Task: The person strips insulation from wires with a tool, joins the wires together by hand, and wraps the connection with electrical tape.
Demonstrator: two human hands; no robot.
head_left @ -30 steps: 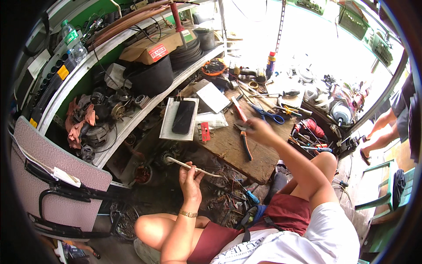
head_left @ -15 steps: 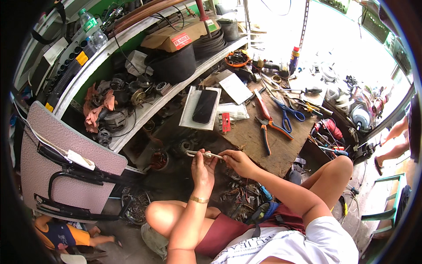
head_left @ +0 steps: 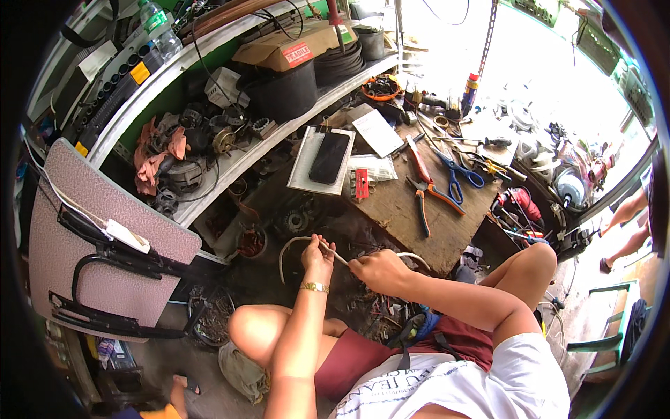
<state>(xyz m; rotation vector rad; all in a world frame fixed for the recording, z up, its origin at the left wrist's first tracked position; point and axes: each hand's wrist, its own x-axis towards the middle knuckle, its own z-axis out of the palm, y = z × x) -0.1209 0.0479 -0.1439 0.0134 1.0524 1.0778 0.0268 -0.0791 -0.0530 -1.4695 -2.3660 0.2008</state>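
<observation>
A cream-white cable (head_left: 285,248) runs between my two hands above the floor, just in front of the low wooden table. My left hand (head_left: 318,257), with a gold wristwatch (head_left: 315,287) at the wrist, pinches it, and one end curves out and down to the left. Closed round the same cable, my right hand (head_left: 380,271) grips it a short way further right. Another stretch of it arches out beyond the right knuckles. On the table lie pliers with orange and black handles (head_left: 423,209), blue-handled scissors (head_left: 457,183) and a black phone (head_left: 329,158) on a white pad.
Shelves at the left carry motor parts, a black bucket (head_left: 283,94) and a cardboard box (head_left: 286,49). A pink-grey padded board (head_left: 112,230) leans at the left. Loose wires and scraps lie below my hands. Another person's legs (head_left: 624,227) show at the far right.
The cable, bunched between my fingers before, now spreads into loops on both sides. My right hand has turned over and moved slightly down. At the lower left, another person has moved mostly out of view.
</observation>
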